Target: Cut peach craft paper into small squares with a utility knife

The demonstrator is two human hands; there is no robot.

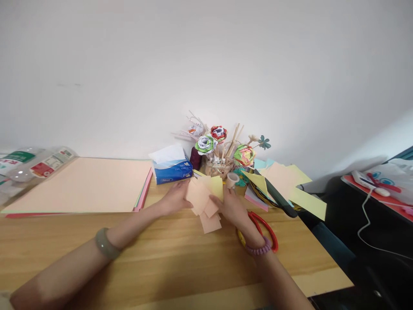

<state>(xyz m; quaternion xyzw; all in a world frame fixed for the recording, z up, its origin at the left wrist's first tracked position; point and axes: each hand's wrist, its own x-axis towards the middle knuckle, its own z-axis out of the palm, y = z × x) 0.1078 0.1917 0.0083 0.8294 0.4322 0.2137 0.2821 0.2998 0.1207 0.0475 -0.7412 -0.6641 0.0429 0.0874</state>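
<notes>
Several small peach paper pieces (197,193) lie overlapped in a loose bunch between my two hands, with yellow paper pieces (215,186) behind them. My left hand (176,199) holds the bunch by its left edge, fingers partly hidden behind the paper. On the other side my right hand (232,209) pinches the right edge, its thumb in front. A lower peach piece (210,224) hangs or lies below the rest; which of these I cannot tell. Close to my right wrist are scissors with red handles (266,230), partly covered by my forearm.
A stack of large coloured sheets (84,183) covers the table's left side, beside plastic bottles (48,165). A blue tissue pack (172,171), a basket of paper flowers (219,165) and a small white cup (232,180) stand behind. Loose sheets (280,178) lie at the right.
</notes>
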